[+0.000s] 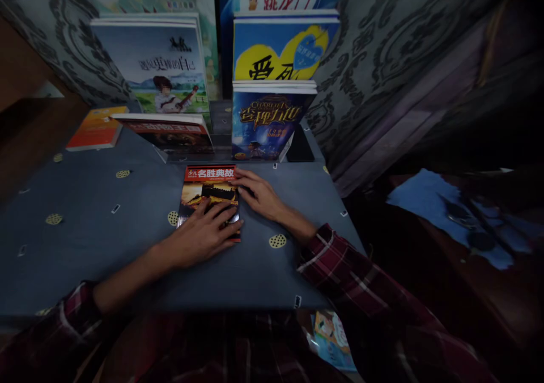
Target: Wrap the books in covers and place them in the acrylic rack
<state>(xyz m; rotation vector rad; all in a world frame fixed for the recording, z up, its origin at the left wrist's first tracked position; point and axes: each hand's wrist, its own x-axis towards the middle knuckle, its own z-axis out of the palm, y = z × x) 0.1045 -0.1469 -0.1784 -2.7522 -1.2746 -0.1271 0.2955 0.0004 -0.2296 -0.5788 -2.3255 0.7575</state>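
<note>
A small book (205, 192) with a red title band and a golden-roofed building on its cover lies flat on the blue-grey tablecloth. Spread across the lower half of that cover is my left hand (204, 234), its fingers stretched out and lying flat. My right hand (260, 195) rests at the book's upper right edge, fingers extended and touching the cover, the thumb side hidden in part. Just behind the book, a dark animal-cover book (174, 136) with a red band stands leaning back. To its right stands a blue-purple book (270, 119) with gold lettering.
Farther back stand a book with a guitar player (170, 71) and a blue book with yellow hearts (276, 49). An orange book (97, 128) lies at the left. A dark flat object (301, 147) is near the table's right edge. Blue cloth (429, 199) lies off to the right.
</note>
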